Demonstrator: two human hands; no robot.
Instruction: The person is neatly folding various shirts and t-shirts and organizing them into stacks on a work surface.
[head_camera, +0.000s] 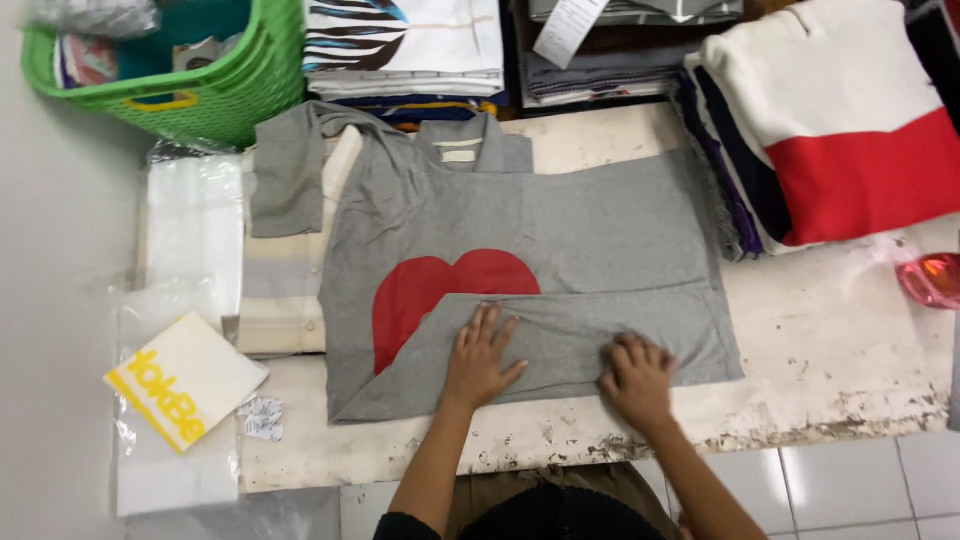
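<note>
Grey shirt (560, 230) matt soft cloth; table (840, 350) rough, chipped paint; basket (230, 90) glossy plastic.

both bare forearms reach up from the lower edge of the view, converging slightly. left hand (480, 358): palm down, fingers spread and extended flat, thumb angled out to the right. right hand (637, 380): palm down, fingers curled under at the knuckles, wrist bent. the two hands lie near each other, not touching

You have a grey shirt (560, 230) with a red heart (440, 285), a green basket (215, 90), a red-and-white folded cloth (840, 130) and a stained white desk (840, 350).
</note>
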